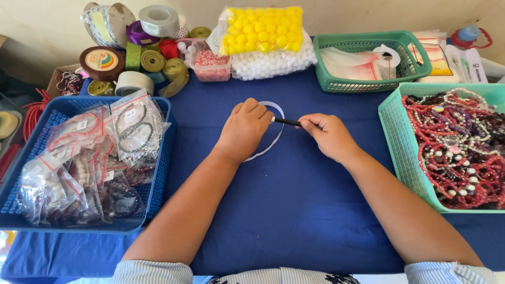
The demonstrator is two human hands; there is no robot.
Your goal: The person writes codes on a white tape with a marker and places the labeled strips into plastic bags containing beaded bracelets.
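Two bare forearms reach up from the bottom of the frame over a dark blue tablecloth (294, 210). At centre, the left hand (243, 129) lies palm down, fingers curled, pressing on a thin white ring (277, 138). Just right of it, the right hand (327, 134) pinches a slim black pen (286, 122), its tip at the ring. At lower left sits a blue basket (163, 173) of bagged beads; at right, a teal basket (392, 137) of red bead strands. Ribbon rolls (152, 60) fill the upper left.

Matt blue cloth (294, 210); plastic mesh baskets (392, 113); glossy bead strands (463, 147).
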